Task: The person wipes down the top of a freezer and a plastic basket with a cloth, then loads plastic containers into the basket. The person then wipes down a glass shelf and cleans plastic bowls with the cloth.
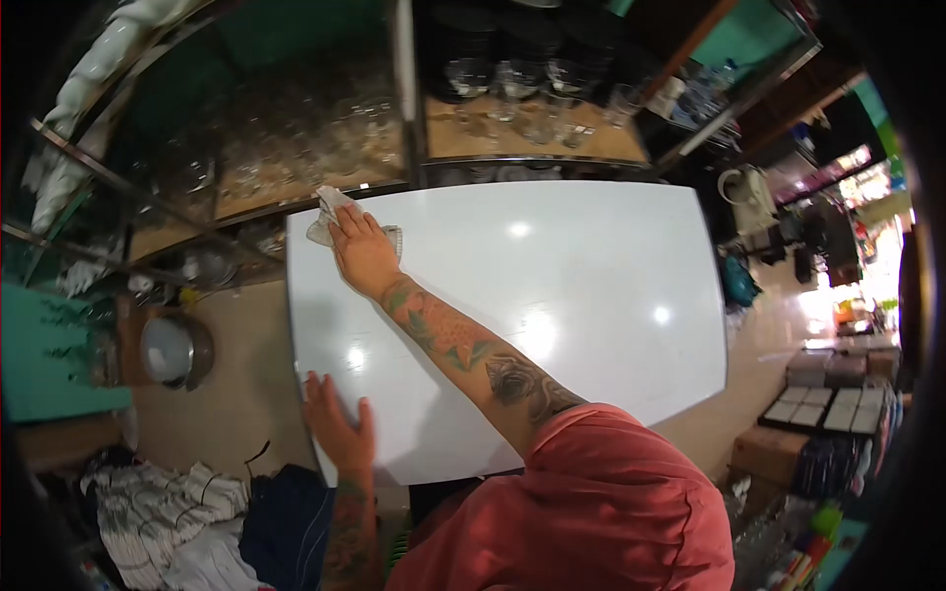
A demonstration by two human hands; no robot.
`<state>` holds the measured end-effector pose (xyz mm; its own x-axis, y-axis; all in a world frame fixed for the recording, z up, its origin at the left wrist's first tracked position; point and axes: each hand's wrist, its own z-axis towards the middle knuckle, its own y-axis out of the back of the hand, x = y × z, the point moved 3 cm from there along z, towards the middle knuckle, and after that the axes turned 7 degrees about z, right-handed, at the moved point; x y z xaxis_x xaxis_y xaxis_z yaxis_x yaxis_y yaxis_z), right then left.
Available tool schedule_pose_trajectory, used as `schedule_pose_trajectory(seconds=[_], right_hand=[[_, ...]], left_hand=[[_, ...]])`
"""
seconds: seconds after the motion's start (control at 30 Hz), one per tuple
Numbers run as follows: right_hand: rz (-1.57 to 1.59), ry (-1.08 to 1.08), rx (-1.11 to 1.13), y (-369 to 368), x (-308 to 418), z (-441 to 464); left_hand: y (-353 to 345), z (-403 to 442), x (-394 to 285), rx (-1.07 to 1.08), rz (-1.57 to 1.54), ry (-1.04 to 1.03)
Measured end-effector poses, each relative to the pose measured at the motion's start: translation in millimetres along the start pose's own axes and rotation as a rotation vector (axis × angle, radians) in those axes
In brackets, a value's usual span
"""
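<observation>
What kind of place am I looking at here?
Possibly a storeroom or back room of a shop, though I can't be sure. Clear glasses crowd the shelves, boxes are stacked on one side, and a heap of cloth lies opposite.

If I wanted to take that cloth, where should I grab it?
Probably pinch the loose end of the cloth that sticks out beyond the right hand, coming from the far side of the table. The hand lies flat across the cloth's middle, leaving that end uncovered, and the cloth looks thin and crumpled, so it should gather easily between fingers.
</observation>
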<state>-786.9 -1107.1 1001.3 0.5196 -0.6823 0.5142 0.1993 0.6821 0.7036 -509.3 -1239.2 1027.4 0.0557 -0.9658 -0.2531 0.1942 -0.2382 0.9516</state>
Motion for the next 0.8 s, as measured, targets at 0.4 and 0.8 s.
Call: schedule_pose_trajectory(seconds=[0.4,0.8], right_hand=[[-0.364,-0.319,-0.305,341.0,-308.4,-158.5],[-0.655,-0.616,-0.396,483.0,-473.8,-249.2]], left_hand=[[0.6,2.2,-17.8,-0.045,-0.034,-0.04],[-3.3,3.0,-20.9,0.003,0.013,0.005]])
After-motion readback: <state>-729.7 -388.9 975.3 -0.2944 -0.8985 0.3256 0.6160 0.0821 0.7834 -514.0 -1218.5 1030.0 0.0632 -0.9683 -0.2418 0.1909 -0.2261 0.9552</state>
